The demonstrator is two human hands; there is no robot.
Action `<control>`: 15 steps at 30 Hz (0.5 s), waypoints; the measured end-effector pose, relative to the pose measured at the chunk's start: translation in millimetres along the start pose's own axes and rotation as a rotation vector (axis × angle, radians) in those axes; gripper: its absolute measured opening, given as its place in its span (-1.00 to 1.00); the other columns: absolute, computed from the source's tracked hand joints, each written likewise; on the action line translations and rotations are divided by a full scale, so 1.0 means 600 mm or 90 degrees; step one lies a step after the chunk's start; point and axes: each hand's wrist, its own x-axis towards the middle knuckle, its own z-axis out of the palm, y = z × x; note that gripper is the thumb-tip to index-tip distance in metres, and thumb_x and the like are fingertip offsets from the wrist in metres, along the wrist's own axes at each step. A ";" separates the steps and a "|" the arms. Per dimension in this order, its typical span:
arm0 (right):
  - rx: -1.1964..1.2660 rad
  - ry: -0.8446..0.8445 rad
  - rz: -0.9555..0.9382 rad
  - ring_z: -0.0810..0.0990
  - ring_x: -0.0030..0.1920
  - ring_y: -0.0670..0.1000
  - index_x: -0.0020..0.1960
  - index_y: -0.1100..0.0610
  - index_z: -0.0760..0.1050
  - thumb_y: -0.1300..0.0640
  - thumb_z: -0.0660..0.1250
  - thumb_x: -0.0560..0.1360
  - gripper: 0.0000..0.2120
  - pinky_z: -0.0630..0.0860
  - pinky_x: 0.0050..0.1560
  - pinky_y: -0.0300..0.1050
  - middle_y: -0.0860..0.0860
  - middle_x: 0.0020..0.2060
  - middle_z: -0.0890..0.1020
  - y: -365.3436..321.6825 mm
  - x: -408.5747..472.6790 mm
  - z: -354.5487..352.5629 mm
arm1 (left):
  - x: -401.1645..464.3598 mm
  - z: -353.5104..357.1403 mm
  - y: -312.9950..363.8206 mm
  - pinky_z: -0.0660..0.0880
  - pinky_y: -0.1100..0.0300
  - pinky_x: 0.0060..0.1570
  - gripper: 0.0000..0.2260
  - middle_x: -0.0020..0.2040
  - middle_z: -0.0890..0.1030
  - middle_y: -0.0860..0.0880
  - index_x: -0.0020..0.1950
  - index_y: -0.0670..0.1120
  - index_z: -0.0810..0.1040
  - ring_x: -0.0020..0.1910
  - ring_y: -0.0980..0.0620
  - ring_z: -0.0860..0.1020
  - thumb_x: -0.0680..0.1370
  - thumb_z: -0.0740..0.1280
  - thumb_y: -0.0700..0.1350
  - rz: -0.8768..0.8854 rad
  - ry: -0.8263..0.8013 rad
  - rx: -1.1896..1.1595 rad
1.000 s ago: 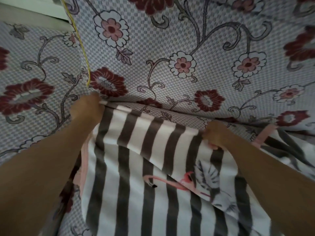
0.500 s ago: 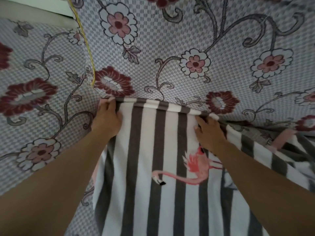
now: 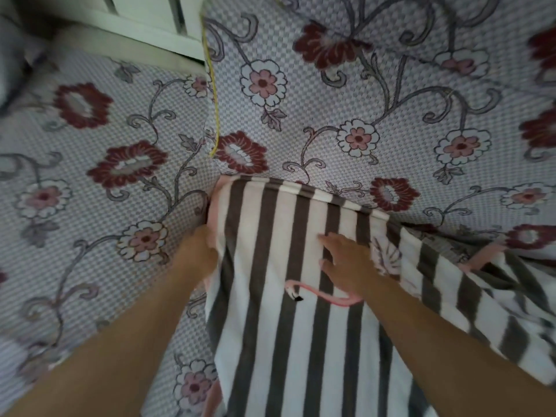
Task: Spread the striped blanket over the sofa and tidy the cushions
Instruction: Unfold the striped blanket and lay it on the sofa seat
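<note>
Whole background here is the sofa (image 3: 346, 94), covered in that checked floral fabric with red and pink flowers, plus a yellow cord (image 3: 214, 103) running down the corner seam and a bit of white window frame (image 3: 144, 22) top left.

Starting at the grip: the right hand (image 3: 350, 264) lies flat on the striped blanket (image 3: 285, 326) with fingers spread and straight, pressing it down just above the pink flamingo print (image 3: 322, 294), so it's released, not grasping anything. The left hand (image 3: 200, 245) is at the blanket's left edge, by the pink trim. It's blurry, and I can't tell if it's pinching the edge or just pushing on it.

The blanket's top edge sits up in the crease where seat meets backrest, tucked into the left corner. Off to the right it's bunched and folded over.

To do this bit well, I'd say keep the flat palm anchoring the middle, sweep outward toward the right so the wrinkles chase out, and keep the stripes square to the backrest. The rumpled right side looks like the part needing the most work.
</note>
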 end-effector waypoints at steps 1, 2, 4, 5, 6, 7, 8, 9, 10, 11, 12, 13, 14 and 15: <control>0.004 -0.006 -0.020 0.16 0.51 0.07 0.52 -0.07 0.08 -0.01 0.13 0.59 -0.47 0.16 0.47 0.14 0.00 0.53 0.16 -0.022 -0.015 0.004 | -0.033 0.016 -0.017 0.34 0.03 0.25 -0.58 0.32 0.43 -0.24 0.37 -0.23 0.31 0.31 -0.22 0.40 0.53 0.24 -0.17 -0.022 0.006 0.004; 0.004 -0.009 -0.037 0.15 0.52 0.06 0.52 -0.08 0.07 -0.01 0.13 0.59 -0.47 0.14 0.48 0.14 -0.01 0.54 0.16 -0.043 -0.025 0.008 | -0.064 0.034 -0.032 0.36 0.01 0.22 -0.61 0.28 0.45 -0.25 0.33 -0.25 0.34 0.27 -0.23 0.42 0.53 0.25 -0.15 -0.036 0.017 0.007; -0.004 -0.014 -0.069 0.12 0.53 0.05 0.52 -0.10 0.06 -0.01 0.13 0.59 -0.47 0.14 0.47 0.15 -0.02 0.54 0.13 -0.085 -0.036 0.017 | -0.116 0.064 -0.051 0.43 0.01 0.06 -0.71 0.11 0.54 -0.28 0.11 -0.29 0.45 0.10 -0.24 0.51 0.52 0.30 -0.10 -0.075 0.028 -0.042; 0.001 -0.022 -0.083 0.09 0.53 0.06 0.53 -0.12 0.04 -0.01 0.12 0.60 -0.46 0.13 0.47 0.19 -0.02 0.55 0.10 -0.104 -0.037 0.021 | -0.133 0.072 -0.053 0.43 0.04 -0.06 -0.76 -0.03 0.57 -0.25 -0.03 -0.27 0.48 -0.01 -0.22 0.54 0.52 0.33 -0.08 -0.093 0.021 -0.094; 0.011 -0.038 -0.091 0.05 0.54 0.07 0.53 -0.15 0.02 -0.01 0.11 0.60 -0.46 0.10 0.47 0.24 -0.03 0.56 0.06 -0.122 -0.038 0.025 | -0.146 0.079 -0.055 0.39 0.08 -0.18 -0.77 -0.21 0.56 -0.19 -0.19 -0.22 0.47 -0.15 -0.18 0.54 0.51 0.36 -0.07 -0.113 0.017 -0.165; 0.021 -0.059 -0.092 0.00 0.55 0.09 0.53 -0.18 -0.01 -0.03 0.10 0.61 -0.46 0.05 0.46 0.29 -0.05 0.56 0.02 -0.136 -0.038 0.029 | -0.153 0.082 -0.054 0.32 0.11 -0.27 -0.71 -0.37 0.48 -0.12 -0.34 -0.16 0.38 -0.28 -0.11 0.48 0.50 0.38 -0.09 -0.136 0.015 -0.242; 0.027 -0.083 -0.090 -0.04 0.56 0.12 0.52 -0.21 -0.04 -0.04 0.10 0.61 -0.45 0.02 0.45 0.32 -0.07 0.57 -0.02 -0.149 -0.036 0.034 | -0.156 0.083 -0.057 0.26 0.12 -0.31 -0.64 -0.45 0.37 -0.07 -0.41 -0.11 0.28 -0.35 -0.06 0.40 0.49 0.38 -0.13 -0.152 0.027 -0.324; 0.031 -0.107 -0.085 -0.06 0.56 0.14 0.52 -0.23 -0.06 -0.06 0.10 0.61 -0.45 0.00 0.44 0.35 -0.08 0.57 -0.05 -0.156 -0.033 0.037 | -0.157 0.080 -0.058 0.23 0.12 -0.32 -0.61 -0.49 0.30 -0.05 -0.43 -0.09 0.22 -0.39 -0.02 0.35 0.48 0.37 -0.19 -0.157 0.055 -0.407; 0.035 -0.131 -0.080 -0.08 0.56 0.16 0.52 -0.23 -0.06 -0.06 0.09 0.62 -0.45 0.00 0.43 0.37 -0.08 0.57 -0.08 -0.163 -0.031 0.041 | -0.157 0.072 -0.064 0.22 0.12 -0.35 -0.60 -0.50 0.26 -0.04 -0.43 -0.08 0.19 -0.42 0.00 0.30 0.48 0.34 -0.26 -0.153 0.098 -0.480; 0.038 -0.150 -0.074 -0.09 0.56 0.18 0.53 -0.23 -0.06 -0.06 0.10 0.62 -0.45 0.00 0.44 0.38 -0.09 0.57 -0.10 -0.166 -0.027 0.043 | -0.155 0.058 -0.070 0.21 0.13 -0.38 -0.61 -0.50 0.23 -0.04 -0.43 -0.07 0.18 -0.45 0.02 0.26 0.46 0.31 -0.32 -0.150 0.152 -0.531; 0.040 -0.163 -0.071 -0.09 0.56 0.19 0.53 -0.21 -0.05 -0.04 0.10 0.62 -0.45 0.02 0.45 0.38 -0.09 0.57 -0.11 -0.167 -0.023 0.044 | -0.151 0.042 -0.081 0.20 0.14 -0.40 -0.62 -0.49 0.23 -0.03 -0.43 -0.07 0.18 -0.46 0.03 0.24 0.44 0.30 -0.35 -0.143 0.207 -0.537; 0.038 -0.170 -0.072 -0.09 0.56 0.19 0.54 -0.18 -0.03 -0.03 0.10 0.62 -0.45 0.04 0.45 0.37 -0.09 0.57 -0.11 -0.170 -0.020 0.046 | -0.147 0.028 -0.096 0.22 0.13 -0.39 -0.65 -0.48 0.27 -0.04 -0.42 -0.07 0.21 -0.45 0.01 0.28 0.43 0.30 -0.34 -0.133 0.260 -0.487; 0.033 -0.169 -0.074 -0.07 0.55 0.20 0.54 -0.16 -0.01 -0.01 0.11 0.62 -0.46 0.07 0.45 0.35 -0.08 0.57 -0.10 -0.171 -0.017 0.047 | -0.146 0.015 -0.110 0.28 0.11 -0.36 -0.71 -0.44 0.35 -0.07 -0.39 -0.09 0.27 -0.41 -0.04 0.35 0.43 0.30 -0.31 -0.114 0.295 -0.389; 0.024 -0.165 -0.074 -0.04 0.55 0.20 0.54 -0.13 0.01 0.00 0.11 0.62 -0.46 0.11 0.45 0.32 -0.06 0.57 -0.08 -0.172 -0.014 0.044 | -0.143 0.006 -0.119 0.35 0.08 -0.31 -0.81 -0.34 0.45 -0.11 -0.33 -0.11 0.35 -0.33 -0.11 0.43 0.44 0.30 -0.27 -0.091 0.303 -0.271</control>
